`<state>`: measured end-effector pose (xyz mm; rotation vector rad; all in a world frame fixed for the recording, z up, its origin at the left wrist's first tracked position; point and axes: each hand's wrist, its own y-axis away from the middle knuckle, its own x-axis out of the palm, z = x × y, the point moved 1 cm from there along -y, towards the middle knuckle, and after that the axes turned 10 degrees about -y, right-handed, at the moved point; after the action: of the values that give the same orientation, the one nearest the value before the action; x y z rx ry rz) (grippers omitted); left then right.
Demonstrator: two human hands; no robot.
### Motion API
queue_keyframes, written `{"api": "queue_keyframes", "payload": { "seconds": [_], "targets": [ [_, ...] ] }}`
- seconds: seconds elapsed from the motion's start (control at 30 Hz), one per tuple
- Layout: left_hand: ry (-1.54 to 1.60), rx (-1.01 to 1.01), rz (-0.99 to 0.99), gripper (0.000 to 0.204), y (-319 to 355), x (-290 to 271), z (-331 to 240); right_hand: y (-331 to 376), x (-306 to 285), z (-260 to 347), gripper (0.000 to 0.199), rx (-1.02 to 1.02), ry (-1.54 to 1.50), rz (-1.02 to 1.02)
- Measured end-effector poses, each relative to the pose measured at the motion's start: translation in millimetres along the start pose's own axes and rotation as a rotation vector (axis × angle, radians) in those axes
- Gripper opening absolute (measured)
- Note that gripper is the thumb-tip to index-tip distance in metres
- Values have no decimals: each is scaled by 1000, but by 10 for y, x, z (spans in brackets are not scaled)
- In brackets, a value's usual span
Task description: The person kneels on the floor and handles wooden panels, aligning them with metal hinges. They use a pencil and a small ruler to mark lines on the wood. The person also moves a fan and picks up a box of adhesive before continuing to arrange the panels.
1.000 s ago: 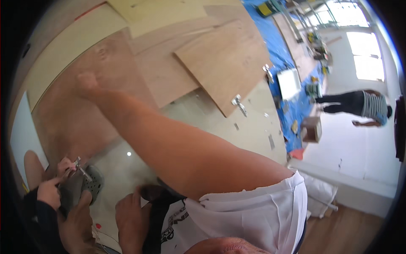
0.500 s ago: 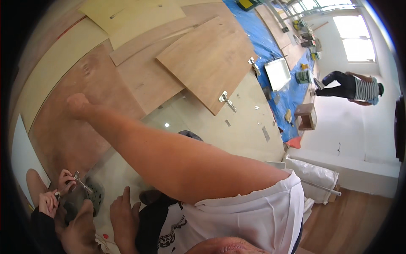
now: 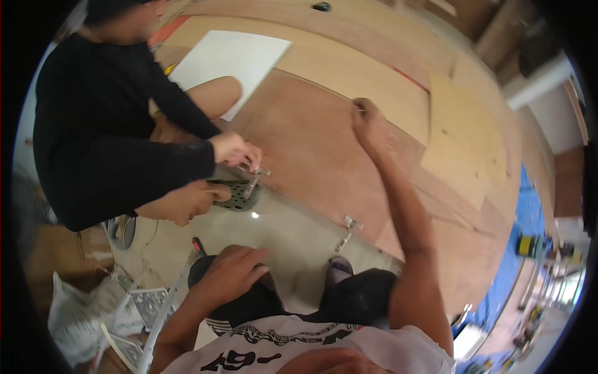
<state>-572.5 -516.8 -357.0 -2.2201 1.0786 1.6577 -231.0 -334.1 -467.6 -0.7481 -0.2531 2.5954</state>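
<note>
My right hand (image 3: 372,124) reaches out over the far edge of a brown wooden panel (image 3: 311,143), its fingers curled closed. Something small and dark may sit in those fingers, too blurred to name. Resting on my bent left knee, my left hand (image 3: 233,274) has its fingers stretched out and holds nothing. A metal hinge (image 3: 350,230) sticks out from the panel's near edge, in front of my feet. Farther left on that edge, a co-worker's hand (image 3: 240,154) is at a second metal hinge (image 3: 254,179).
The co-worker in a black top (image 3: 118,124) squats at the left beside a white board (image 3: 230,59). Pale wooden sheets (image 3: 464,137) lie beyond the panel. Blue plastic sheeting (image 3: 517,218) and a tub (image 3: 531,247) are at the right; white sacks (image 3: 81,318) lie lower left.
My view has swung left, bringing the co-worker's body into sight. My right hand, closed in both frames, now appears at the panel's far edge. My left hand now lies on my knee.
</note>
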Motion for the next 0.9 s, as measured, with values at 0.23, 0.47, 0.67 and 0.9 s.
{"api": "queue_keyframes", "payload": {
  "seconds": [0.23,0.47,0.67,0.9],
  "targets": [
    [-241,-355,-410,28,522,313,337,1767,-870,1161,19,-265,-223,831],
    [-183,-494,-338,27,691,137,355,2231,-1252,1398,19,-61,69,501],
    [-23,-482,-270,27,852,-175,207,2096,-1203,1669,12,45,-39,680],
    [200,-631,-280,12,1321,-297,75,2367,-1248,1807,9,126,23,775]
  ]
}}
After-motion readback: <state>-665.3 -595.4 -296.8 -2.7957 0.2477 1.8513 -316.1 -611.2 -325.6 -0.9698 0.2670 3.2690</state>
